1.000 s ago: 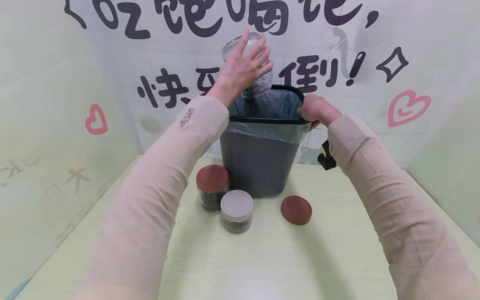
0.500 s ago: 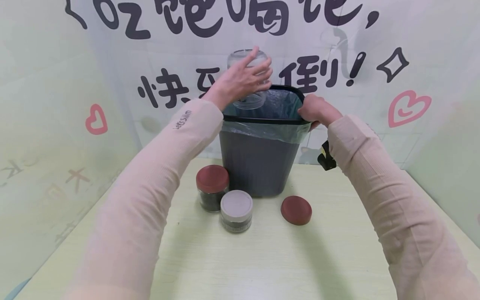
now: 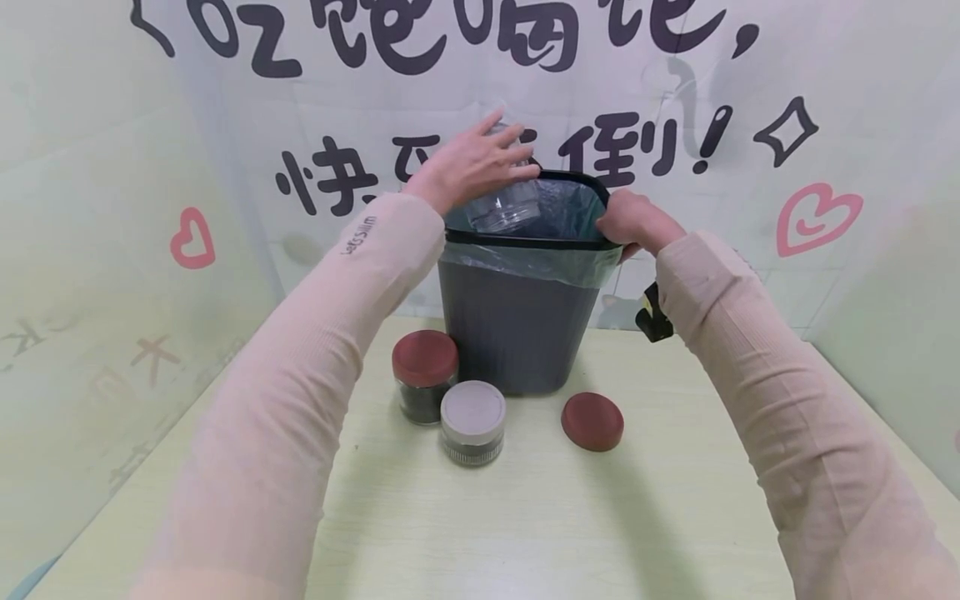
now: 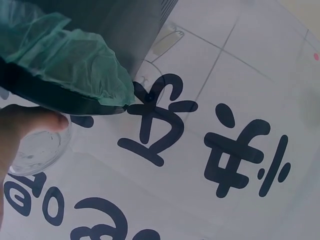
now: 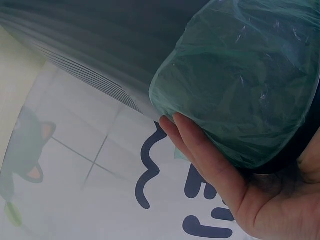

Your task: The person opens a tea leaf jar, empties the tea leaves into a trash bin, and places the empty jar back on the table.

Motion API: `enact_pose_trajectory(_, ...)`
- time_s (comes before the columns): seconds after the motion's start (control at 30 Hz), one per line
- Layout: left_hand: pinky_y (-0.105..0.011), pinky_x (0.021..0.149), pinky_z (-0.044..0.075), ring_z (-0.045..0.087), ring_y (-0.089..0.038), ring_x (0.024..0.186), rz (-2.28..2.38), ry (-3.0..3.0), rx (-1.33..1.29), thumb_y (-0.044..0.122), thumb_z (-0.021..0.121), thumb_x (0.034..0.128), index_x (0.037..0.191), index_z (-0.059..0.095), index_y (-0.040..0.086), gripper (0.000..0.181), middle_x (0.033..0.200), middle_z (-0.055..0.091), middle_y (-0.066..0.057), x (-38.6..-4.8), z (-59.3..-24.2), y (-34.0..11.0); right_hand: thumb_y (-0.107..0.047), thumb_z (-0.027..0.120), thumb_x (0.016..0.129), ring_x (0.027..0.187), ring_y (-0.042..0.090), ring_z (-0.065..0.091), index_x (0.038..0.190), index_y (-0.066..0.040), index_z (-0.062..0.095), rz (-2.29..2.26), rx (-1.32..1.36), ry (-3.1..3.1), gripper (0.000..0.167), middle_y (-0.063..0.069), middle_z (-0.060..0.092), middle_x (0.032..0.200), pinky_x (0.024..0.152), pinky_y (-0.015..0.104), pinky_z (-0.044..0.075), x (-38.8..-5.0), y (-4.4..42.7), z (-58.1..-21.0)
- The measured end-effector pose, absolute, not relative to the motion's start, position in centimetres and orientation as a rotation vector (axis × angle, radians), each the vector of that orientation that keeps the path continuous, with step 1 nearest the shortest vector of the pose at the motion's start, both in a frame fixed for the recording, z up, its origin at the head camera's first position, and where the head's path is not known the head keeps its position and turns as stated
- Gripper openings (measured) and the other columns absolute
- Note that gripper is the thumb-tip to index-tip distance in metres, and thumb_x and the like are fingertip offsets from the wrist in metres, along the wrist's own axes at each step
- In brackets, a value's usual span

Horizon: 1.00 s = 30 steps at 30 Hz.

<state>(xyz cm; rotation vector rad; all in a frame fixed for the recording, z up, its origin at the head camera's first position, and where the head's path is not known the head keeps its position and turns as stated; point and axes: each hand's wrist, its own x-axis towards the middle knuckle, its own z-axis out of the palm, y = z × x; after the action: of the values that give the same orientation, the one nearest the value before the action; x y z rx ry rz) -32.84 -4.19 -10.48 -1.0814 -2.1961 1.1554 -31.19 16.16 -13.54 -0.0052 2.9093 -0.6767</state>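
In the head view the left hand [image 3: 476, 164] grips a clear jar [image 3: 508, 208], mouth down and tilted, with its lower part inside the lined grey bin [image 3: 517, 325]. The left wrist view shows the thumb against the jar [image 4: 40, 150] beside the bin's dark rim [image 4: 65, 102]. My right hand [image 3: 633, 218] holds the bin's right rim; in the right wrist view its fingers [image 5: 205, 155] lie along the outside of the green liner [image 5: 230, 85]. What the jar holds cannot be made out.
On the table [image 3: 480, 533], a red-lidded jar [image 3: 426, 367] and a white-lidded jar [image 3: 473, 421] stand before the bin, left of centre. A loose red lid [image 3: 592, 422] lies right of them. A black object [image 3: 655, 312] shows by the right sleeve. Behind is a printed wall sheet [image 3: 750, 225].
The left hand has lowered with the jar, whose mouth end is now deeper in the bin. A dark mass seen below the jar's mouth earlier no longer shows. The right hand stays at the rim.
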Motion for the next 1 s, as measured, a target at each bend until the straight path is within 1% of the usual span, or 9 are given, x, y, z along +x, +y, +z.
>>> enact_pose_trajectory(0.17,-0.049,0.104,0.019,0.022,-0.037,0.129,1.037,-2.314,-1.078,-0.008,0.056,0.0801,0.135,0.025,0.009,0.066,0.141,0.027,-0.017,-32.8,-10.3,-4.5,-0.005,0.033,0.088,0.041,0.013,0.057,0.103,0.011,0.040,-0.679,0.000,2.919,0.023,0.032,0.043,0.115,0.050,0.028,0.052,-31.1,16.2,-13.5)
enact_pose_trajectory(0.27,-0.052,0.102,0.022,0.023,-0.037,0.128,1.027,-2.333,-1.083,-0.008,0.057,0.0792,0.135,0.025,0.010,0.067,0.140,0.027,-0.017,-32.7,-10.3,-4.5,-0.005,0.034,0.087,0.040,0.013,0.057,0.101,0.011,0.040,-0.653,-0.006,2.930,0.022,0.033,0.042,0.116,0.049,0.027,0.051,-31.1,16.2,-13.4)
enact_pose_trajectory(0.43,-0.056,0.101,0.022,0.019,-0.036,0.130,1.179,-2.203,-1.102,-0.005,0.057,0.0802,0.137,0.028,0.016,0.067,0.141,0.027,-0.016,-32.7,-10.5,-4.3,-0.005,0.034,0.087,0.038,0.012,0.055,0.099,0.010,0.040,-0.641,-0.010,2.935,0.021,0.033,0.042,0.116,0.047,0.026,0.051,-31.1,16.2,-13.5)
enact_pose_trajectory(0.53,-0.053,0.102,0.021,0.017,-0.034,0.131,1.344,-2.047,-1.107,-0.004,0.059,0.0797,0.138,0.028,0.019,0.070,0.142,0.027,-0.014,-32.7,-10.8,-4.1,-0.005,0.034,0.087,0.038,0.012,0.055,0.095,0.009,0.041,-0.641,-0.014,2.938,0.017,0.034,0.042,0.116,0.046,0.026,0.050,-31.1,16.2,-13.6)
enact_pose_trajectory(0.67,-0.050,0.101,0.023,0.019,-0.032,0.130,1.501,-1.809,-1.115,-0.003,0.062,0.0767,0.135,0.033,0.019,0.069,0.140,0.030,-0.012,-32.8,-11.2,-3.9,-0.004,0.034,0.087,0.038,0.012,0.055,0.091,0.007,0.040,-0.648,-0.008,2.936,0.014,0.033,0.042,0.115,0.046,0.026,0.051,-31.2,16.2,-13.6)
enact_pose_trajectory(0.73,-0.048,0.101,0.023,0.020,-0.031,0.129,1.531,-1.729,-1.123,-0.005,0.063,0.0739,0.133,0.037,0.018,0.069,0.138,0.032,-0.012,-32.8,-11.3,-3.8,-0.005,0.034,0.087,0.039,0.013,0.056,0.092,0.008,0.040,-0.653,-0.003,2.934,0.015,0.032,0.043,0.112,0.047,0.026,0.051,-31.2,16.2,-13.6)
enact_pose_trajectory(0.8,-0.047,0.101,0.023,0.020,-0.029,0.130,1.569,-1.661,-1.121,-0.010,0.064,0.0696,0.132,0.038,0.016,0.072,0.138,0.032,-0.012,-32.7,-11.4,-3.7,-0.005,0.034,0.088,0.041,0.013,0.057,0.095,0.009,0.041,-0.663,0.006,2.927,0.017,0.030,0.044,0.110,0.049,0.027,0.051,-31.2,16.1,-13.5)
enact_pose_trajectory(0.9,-0.046,0.100,0.024,0.020,-0.028,0.130,1.643,-1.577,-1.095,-0.014,0.070,0.0594,0.131,0.036,0.014,0.084,0.138,0.031,-0.013,-32.6,-11.4,-3.5,-0.005,0.033,0.089,0.042,0.014,0.058,0.099,0.010,0.041,-0.684,0.019,2.916,0.020,0.028,0.045,0.109,0.051,0.028,0.052,-31.2,16.1,-13.6)
enact_pose_trajectory(1.0,-0.045,0.098,0.026,0.021,-0.029,0.129,1.718,-1.531,-1.062,-0.012,0.076,0.0515,0.131,0.035,0.012,0.092,0.138,0.031,-0.015,-32.5,-11.5,-3.2,-0.005,0.033,0.088,0.041,0.014,0.057,0.094,0.009,0.042,-0.690,0.022,2.915,0.017,0.029,0.045,0.109,0.050,0.028,0.052,-31.2,16.1,-13.6)
